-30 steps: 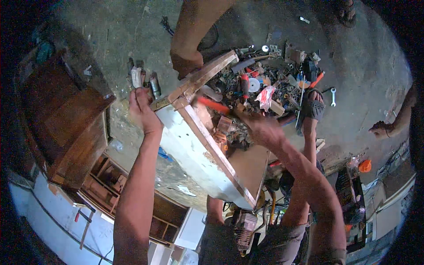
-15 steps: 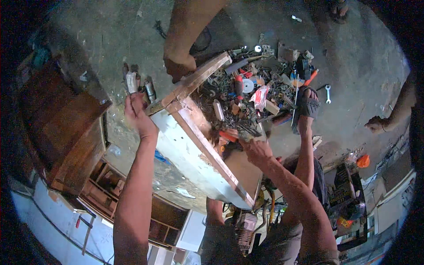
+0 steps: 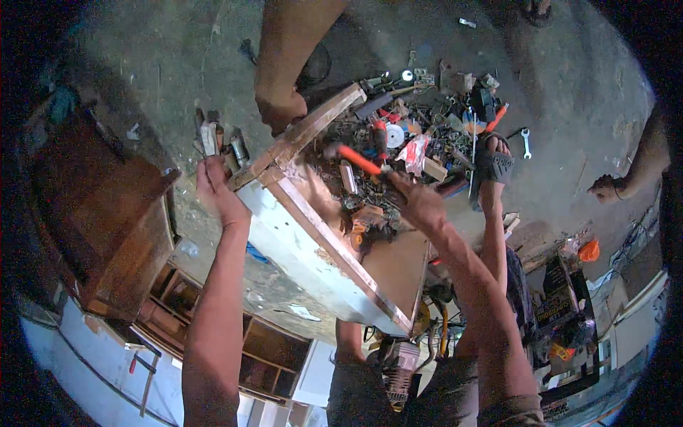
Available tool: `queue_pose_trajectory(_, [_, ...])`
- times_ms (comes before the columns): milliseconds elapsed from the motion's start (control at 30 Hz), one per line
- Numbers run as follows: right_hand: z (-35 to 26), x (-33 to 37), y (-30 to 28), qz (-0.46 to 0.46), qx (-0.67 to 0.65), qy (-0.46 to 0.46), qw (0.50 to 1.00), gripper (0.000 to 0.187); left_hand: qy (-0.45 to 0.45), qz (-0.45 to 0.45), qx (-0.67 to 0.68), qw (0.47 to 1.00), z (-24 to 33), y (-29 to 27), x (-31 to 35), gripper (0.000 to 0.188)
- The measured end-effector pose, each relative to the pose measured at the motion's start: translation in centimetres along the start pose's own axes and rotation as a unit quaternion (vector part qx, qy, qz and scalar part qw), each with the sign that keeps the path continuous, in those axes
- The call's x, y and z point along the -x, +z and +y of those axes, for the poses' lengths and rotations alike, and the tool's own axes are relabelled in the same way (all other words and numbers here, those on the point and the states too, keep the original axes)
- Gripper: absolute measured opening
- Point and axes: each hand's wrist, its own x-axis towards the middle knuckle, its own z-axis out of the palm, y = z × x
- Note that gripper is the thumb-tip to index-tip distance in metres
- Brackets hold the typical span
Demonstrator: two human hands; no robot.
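Note:
My right hand is closed round the dark grip of a hammer with an orange shaft. The hammer's dark head hangs over the inner side of a wooden frame, whose outer side is white. My left hand has its fingers closed at the frame's left corner; the fingertips are partly hidden. Close beyond that hand, slim pale-handled tools and a metal cylinder lie on the floor. Another person's hand presses on the frame's far rail.
Beyond the frame spreads a heap of loose hardware with a white disc. My sandalled foot stands beside it, near a wrench. Another person's fist is at the right. Wooden furniture stands left; a motor sits near me.
My right hand has risen slightly, and the hammer has swung up and left from low by the frame's inner side. My left hand stays at the corner. The view has shifted a little.

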Motion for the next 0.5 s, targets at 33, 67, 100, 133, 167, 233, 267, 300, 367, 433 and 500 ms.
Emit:
queue_pose_trajectory(33, [1.2, 0.4, 2.5, 0.003, 0.001, 0.000, 1.000, 0.058, 0.002, -0.001, 0.002, 1.000, 0.2, 0.0, -0.1, 0.026])
queue_pose_trajectory(67, [3.9, 1.9, 5.9, 0.049, -0.039, -0.014, 0.998, 0.054, -0.008, -0.017, -0.009, 1.000, -0.1, 0.9, 0.3, 0.027])
queue_pose_trajectory(100, [4.7, 3.2, 8.1, 0.092, -0.088, -0.039, 0.991, 0.052, -0.012, -0.030, -0.033, 0.999, 0.1, 0.9, 0.3, 0.027])
queue_pose_trajectory(133, [2.7, 4.2, 8.3, -0.021, -0.040, -0.006, 0.999, 0.056, -0.003, -0.026, -0.046, 0.999, 1.0, 0.1, 0.2, 0.027])
queue_pose_trajectory(167, [1.4, 5.5, 8.1, -0.135, 0.019, 0.033, 0.990, 0.059, -0.010, -0.018, -0.046, 0.999, 1.2, -0.1, 0.4, 0.028])
queue_pose_trajectory(233, [3.5, 7.6, 10.3, -0.157, 0.015, 0.069, 0.985, 0.062, -0.018, -0.017, -0.029, 0.999, 1.1, 1.0, 0.4, 0.028])
queue_pose_trajectory(267, [3.4, 7.9, 9.5, -0.158, 0.015, 0.068, 0.985, 0.062, -0.017, -0.016, -0.025, 0.999, 0.7, 0.8, 0.3, 0.028])
queue_pose_trajectory(300, [2.9, 8.9, 7.7, -0.168, 0.017, 0.044, 0.985, 0.061, -0.017, -0.016, -0.023, 0.999, 0.2, 0.5, 0.3, 0.028])
queue_pose_trajectory(367, [0.9, 9.8, 4.1, -0.180, 0.015, 0.011, 0.983, 0.061, -0.006, -0.020, -0.029, 0.999, 0.6, -0.3, -0.1, 0.028])
queue_pose_trajectory(433, [-0.7, 9.6, 1.1, -0.170, 0.046, -0.020, 0.984, 0.058, -0.004, -0.027, -0.025, 0.999, 0.5, -0.6, 0.0, 0.028])
queue_pose_trajectory(500, [-0.6, 8.5, 1.2, 0.009, -0.052, -0.089, 0.995, 0.056, -0.001, -0.041, -0.014, 0.999, 0.1, -0.2, -0.2, 0.029])
